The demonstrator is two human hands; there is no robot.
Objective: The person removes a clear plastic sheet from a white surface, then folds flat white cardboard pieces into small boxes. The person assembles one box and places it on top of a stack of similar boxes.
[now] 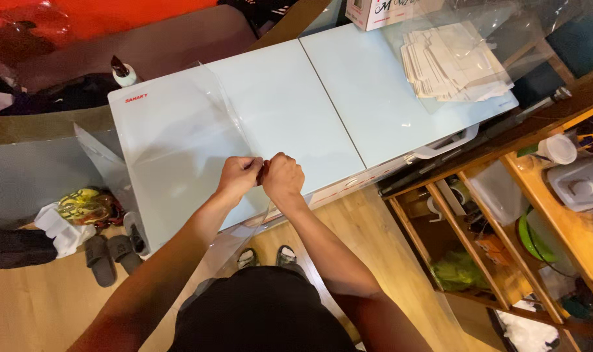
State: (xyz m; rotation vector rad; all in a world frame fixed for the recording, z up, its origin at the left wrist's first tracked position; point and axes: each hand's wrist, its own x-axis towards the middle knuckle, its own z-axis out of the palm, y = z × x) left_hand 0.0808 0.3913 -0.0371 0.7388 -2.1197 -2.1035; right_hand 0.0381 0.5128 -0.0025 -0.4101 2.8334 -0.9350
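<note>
My left hand (238, 177) and my right hand (283, 178) are close together over the front edge of a white chest freezer (322, 111). Both pinch the edge of a clear plastic sheet (179, 130) that lies over the left part of the freezer lid and hangs down its front. The fingertips of the two hands meet at one spot on the sheet. Whether anything small is between the fingers is hidden.
A stack of flat white paper bags (454, 64) under clear plastic lies at the freezer's far right, with a cardboard box (375, 12) behind. A wooden shelf unit (537, 215) with containers stands right. Sandals (111, 255) and a wrapped bundle (81, 207) lie left on the wooden floor.
</note>
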